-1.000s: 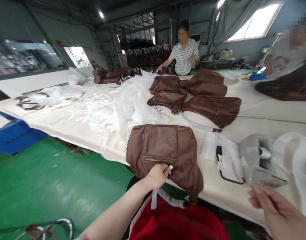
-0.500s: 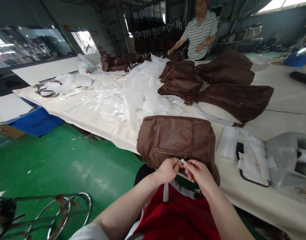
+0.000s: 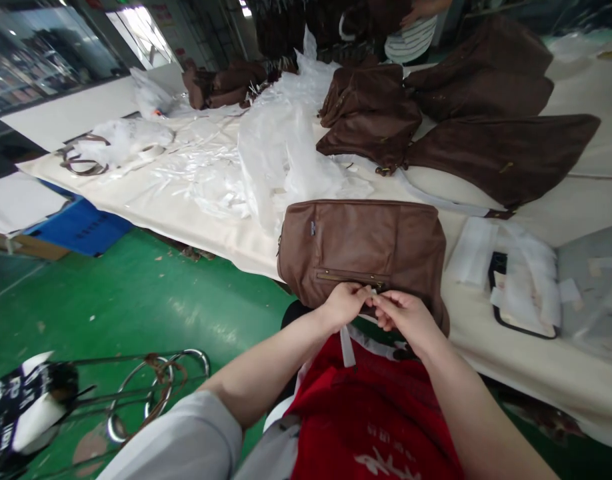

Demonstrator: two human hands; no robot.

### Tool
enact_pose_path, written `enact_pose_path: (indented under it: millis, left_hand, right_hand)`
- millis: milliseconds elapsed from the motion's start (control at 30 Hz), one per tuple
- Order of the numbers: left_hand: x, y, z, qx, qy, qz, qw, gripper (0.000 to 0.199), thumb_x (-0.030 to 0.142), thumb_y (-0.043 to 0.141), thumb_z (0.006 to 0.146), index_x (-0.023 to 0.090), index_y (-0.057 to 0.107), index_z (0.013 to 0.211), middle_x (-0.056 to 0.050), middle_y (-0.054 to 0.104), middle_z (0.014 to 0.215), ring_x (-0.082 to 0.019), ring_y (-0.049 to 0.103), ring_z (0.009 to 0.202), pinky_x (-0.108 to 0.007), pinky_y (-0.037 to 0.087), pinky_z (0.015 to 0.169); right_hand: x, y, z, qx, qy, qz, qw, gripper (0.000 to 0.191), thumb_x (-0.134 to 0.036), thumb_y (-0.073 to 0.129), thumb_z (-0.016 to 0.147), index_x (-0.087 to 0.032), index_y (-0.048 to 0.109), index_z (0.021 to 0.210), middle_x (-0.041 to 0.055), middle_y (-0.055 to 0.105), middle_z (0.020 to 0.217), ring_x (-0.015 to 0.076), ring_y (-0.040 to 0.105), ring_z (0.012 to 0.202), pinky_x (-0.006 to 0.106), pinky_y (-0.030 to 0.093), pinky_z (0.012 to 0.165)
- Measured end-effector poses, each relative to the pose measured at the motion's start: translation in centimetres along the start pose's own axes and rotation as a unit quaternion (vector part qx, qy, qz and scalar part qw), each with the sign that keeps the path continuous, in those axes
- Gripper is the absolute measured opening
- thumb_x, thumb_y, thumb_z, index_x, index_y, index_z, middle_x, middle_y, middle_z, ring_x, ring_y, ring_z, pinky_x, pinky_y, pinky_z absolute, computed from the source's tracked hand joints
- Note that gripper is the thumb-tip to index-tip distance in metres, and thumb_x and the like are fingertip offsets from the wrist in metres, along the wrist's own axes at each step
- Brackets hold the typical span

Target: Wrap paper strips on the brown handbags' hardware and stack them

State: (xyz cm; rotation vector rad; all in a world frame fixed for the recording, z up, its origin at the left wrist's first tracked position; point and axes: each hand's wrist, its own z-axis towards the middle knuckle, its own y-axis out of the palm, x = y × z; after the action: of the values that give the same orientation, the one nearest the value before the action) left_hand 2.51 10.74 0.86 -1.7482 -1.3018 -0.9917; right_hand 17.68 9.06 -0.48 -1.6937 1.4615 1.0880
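Cream cloth-covered desk (image 3: 213, 243) | brown leather bag (image 3: 356, 233) lies at its near edge | our left hand (image 3: 345, 305) and right hand (image 3: 405, 319) clamp fingers on a small white strip (image 3: 373, 291) by the brass zip (image 3: 353, 277)

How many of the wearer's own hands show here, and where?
2: left hand and right hand, both with fingertips at a small white piece over the nearest brown bag.

Head-worn view, close above hands (image 3: 345, 304), facing forward and down.
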Motion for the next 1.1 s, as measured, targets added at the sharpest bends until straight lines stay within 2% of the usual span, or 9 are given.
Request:
enact_pose_path:
  millis: [67,167,333,500,667,800,933,1033,1100]
  left_hand:
    - [0.9,-0.5,0.2,-0.050,-0.122,-0.066,0.989,0.029,0.029,0.047,0.088,0.015,0.053,0.063,0.009,0.031,0.044,-0.005,0.023,0.036,-0.017,0.020,0.037]
    - [1.9,-1.5,0.1,-0.190,-0.281,-0.210,0.917,0.028,0.023,0.039,0.091,0.015,0.050,0.067,0.011,0.019,0.044,-0.004,0.008,0.032,-0.016,0.008,0.032]
    - [1.5,-1.2,-1.4,-0.304,-0.296,-0.378,0.823,0.026,0.021,0.039,0.095,0.015,0.049,0.072,0.011,0.016,0.051,-0.003,0.009,0.033,-0.013,0.008,0.029]
    - [0.4,-0.5,-2.0,-0.293,-0.277,-0.398,0.824,0.023,0.023,0.043,0.094,0.015,0.050,0.073,0.011,0.013,0.051,-0.003,0.007,0.033,-0.012,0.008,0.028]
    - [0.4,-0.9,-1.7,-0.271,-0.252,-0.335,0.866,0.014,0.020,0.051,0.086,0.015,0.053,0.073,0.012,0.017,0.048,-0.003,0.006,0.033,-0.013,0.008,0.028]
    - [0.5,-0.5,-1.9,-0.216,-0.188,-0.220,0.933,0.018,0.027,0.051,0.083,0.015,0.058,0.072,0.011,0.019,0.046,-0.004,0.007,0.034,-0.016,0.008,0.031]
    - [0.3,0.1,-2.7,-0.043,0.048,0.056,0.996,0.029,0.031,0.043,0.090,0.015,0.063,0.075,0.004,0.042,0.051,-0.008,0.037,0.043,-0.019,0.034,0.046]
    - [0.1,0.2,-3.6,0.045,0.205,0.340,0.916,0.031,0.030,0.038,0.093,0.015,0.065,0.089,-0.007,0.064,0.078,-0.018,0.060,0.072,-0.029,0.045,0.072]
    - [-0.1,0.3,-4.1,0.055,0.231,0.473,0.849,0.032,0.030,0.036,0.094,0.015,0.063,0.100,-0.013,0.065,0.088,-0.024,0.063,0.079,-0.034,0.046,0.074]
  right_hand:
    - [0.1,-0.6,-0.2,-0.038,0.010,0.037,0.999,0.034,-0.045,0.074,0.067,-0.015,0.069,0.082,0.0017,0.066,0.068,0.0109,0.062,0.056,0.020,0.050,0.052]
    - [0.2,-1.0,-0.2,-0.054,0.024,0.053,0.997,0.038,-0.044,0.078,0.063,-0.016,0.070,0.086,0.0033,0.068,0.073,0.0124,0.064,0.061,0.023,0.053,0.058]
    - [0.7,-0.6,0.0,-0.056,-0.017,0.014,0.998,0.027,-0.041,0.074,0.068,-0.017,0.069,0.079,0.0003,0.068,0.066,0.0118,0.062,0.058,0.023,0.053,0.058]
    - [0.7,-0.5,0.3,-0.062,-0.031,-0.016,0.997,0.020,-0.037,0.071,0.072,-0.018,0.069,0.077,-0.0009,0.069,0.066,0.0119,0.062,0.057,0.023,0.055,0.058]
    - [0.5,-0.1,1.2,-0.021,0.036,-0.058,0.997,0.015,-0.027,0.070,0.077,-0.016,0.065,0.068,0.0017,0.066,0.054,0.0122,0.063,0.049,0.019,0.052,0.047]
    - [0.3,0.1,1.4,0.005,0.048,-0.092,0.995,0.020,-0.024,0.067,0.080,-0.016,0.062,0.063,0.0015,0.061,0.046,0.0112,0.058,0.040,0.016,0.043,0.034]
    - [-0.4,-0.7,0.3,-0.001,0.039,-0.066,0.997,0.017,-0.025,0.066,0.082,-0.014,0.065,0.068,0.0042,0.067,0.058,0.0112,0.062,0.046,0.017,0.050,0.041]
    - [-1.0,-1.3,-0.5,0.021,0.027,-0.023,0.999,0.025,-0.036,0.065,0.083,-0.014,0.068,0.072,0.0055,0.067,0.060,0.0120,0.062,0.046,0.019,0.050,0.041]
    - [-1.5,-1.3,-0.8,0.029,0.022,-0.019,0.999,0.040,-0.049,0.059,0.085,-0.013,0.068,0.069,0.0073,0.066,0.058,0.0133,0.061,0.044,0.020,0.049,0.038]
